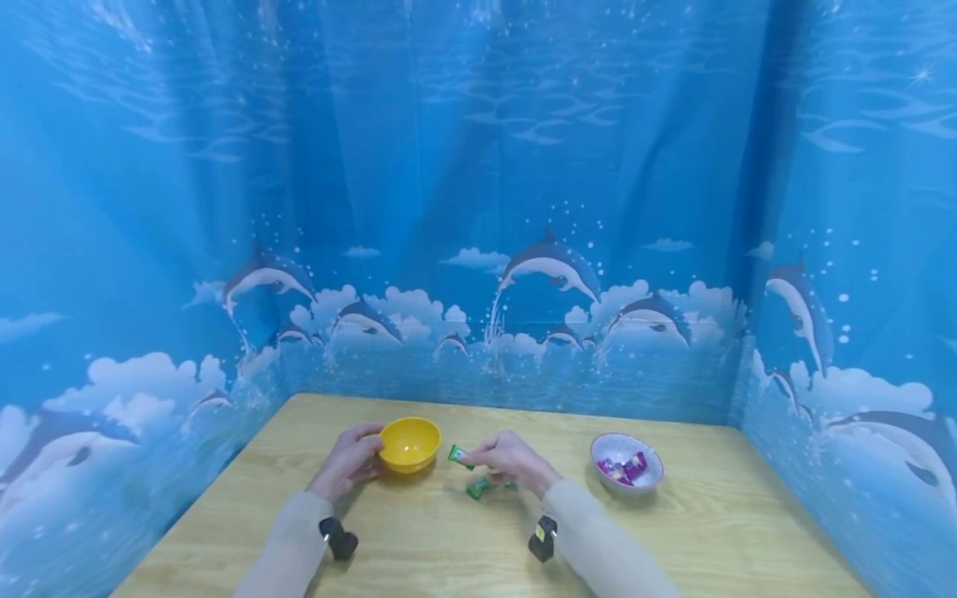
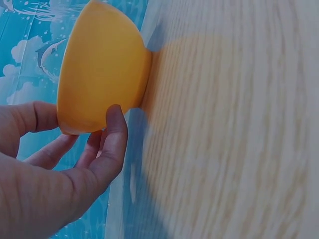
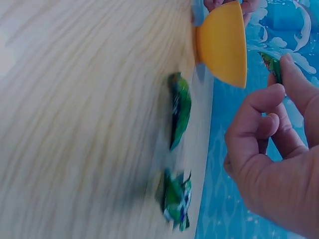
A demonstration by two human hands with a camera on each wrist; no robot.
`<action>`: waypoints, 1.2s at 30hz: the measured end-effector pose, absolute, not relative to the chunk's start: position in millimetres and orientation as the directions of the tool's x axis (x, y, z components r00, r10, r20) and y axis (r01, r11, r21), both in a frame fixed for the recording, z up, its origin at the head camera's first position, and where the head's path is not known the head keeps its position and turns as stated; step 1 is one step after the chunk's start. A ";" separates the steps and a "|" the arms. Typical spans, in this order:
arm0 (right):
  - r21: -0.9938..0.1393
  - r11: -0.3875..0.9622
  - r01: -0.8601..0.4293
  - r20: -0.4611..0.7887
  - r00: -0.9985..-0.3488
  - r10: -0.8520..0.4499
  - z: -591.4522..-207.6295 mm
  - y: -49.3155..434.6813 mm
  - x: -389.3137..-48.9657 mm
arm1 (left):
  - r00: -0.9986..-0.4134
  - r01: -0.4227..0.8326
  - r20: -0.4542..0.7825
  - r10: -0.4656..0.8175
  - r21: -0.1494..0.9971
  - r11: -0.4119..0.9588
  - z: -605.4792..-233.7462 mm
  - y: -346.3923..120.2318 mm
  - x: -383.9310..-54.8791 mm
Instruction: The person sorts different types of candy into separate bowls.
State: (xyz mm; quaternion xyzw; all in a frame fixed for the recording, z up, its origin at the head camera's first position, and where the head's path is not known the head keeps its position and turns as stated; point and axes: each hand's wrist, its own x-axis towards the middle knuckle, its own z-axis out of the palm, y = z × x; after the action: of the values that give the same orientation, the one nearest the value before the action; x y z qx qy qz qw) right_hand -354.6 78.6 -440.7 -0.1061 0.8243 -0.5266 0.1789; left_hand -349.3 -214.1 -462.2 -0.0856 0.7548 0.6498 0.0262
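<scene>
My left hand (image 1: 350, 457) holds the yellow bowl (image 1: 409, 445) by its left side. In the left wrist view the thumb lies at the rim of the bowl (image 2: 102, 69) and fingers press its outer wall. The bowl stands upright on the table. My right hand (image 1: 516, 462) pinches a green-wrapped candy (image 1: 460, 457) between thumb and forefinger, above the table and right of the bowl. Below that hand two more green-wrapped candies lie on the wood; the right wrist view shows one candy (image 3: 180, 110) nearer the bowl and another candy (image 3: 177, 200) farther off.
To the right stands a white bowl (image 1: 626, 487) with a purple rim, holding purple-wrapped candies (image 1: 624, 468). The light wooden table (image 1: 434, 548) is bordered by a blue dolphin-print curtain (image 1: 478, 374) at the back and sides.
</scene>
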 end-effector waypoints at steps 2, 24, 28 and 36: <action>-0.913 0.406 0.035 -0.191 -0.917 -0.349 -440.1 71.4 -356.8 | -0.983 -0.166 -0.153 -0.098 0.976 0.140 -461.6 -213.6 -349.0; -0.955 0.248 0.166 -0.232 -0.935 -0.268 -439.8 24.4 -363.6 | -0.982 -0.174 -0.160 -0.099 0.973 0.150 -461.9 -213.4 -349.5; -0.957 0.236 0.168 -0.231 -0.935 -0.270 -440.6 24.5 -363.1 | -0.981 -0.174 -0.161 -0.105 0.975 0.135 -463.6 -213.1 -351.4; -0.956 0.261 0.132 -0.211 -0.929 -0.303 -443.2 34.8 -362.7 | -0.983 -0.167 -0.155 -0.096 0.977 0.129 -465.5 -213.0 -352.2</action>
State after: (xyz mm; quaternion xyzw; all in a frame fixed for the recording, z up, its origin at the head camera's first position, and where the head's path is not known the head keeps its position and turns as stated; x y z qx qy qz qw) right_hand -362.7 34.8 -443.2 -0.0551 0.7736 -0.6052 0.1796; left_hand -352.2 -213.0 -465.5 -0.0877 0.7509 0.6540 0.0270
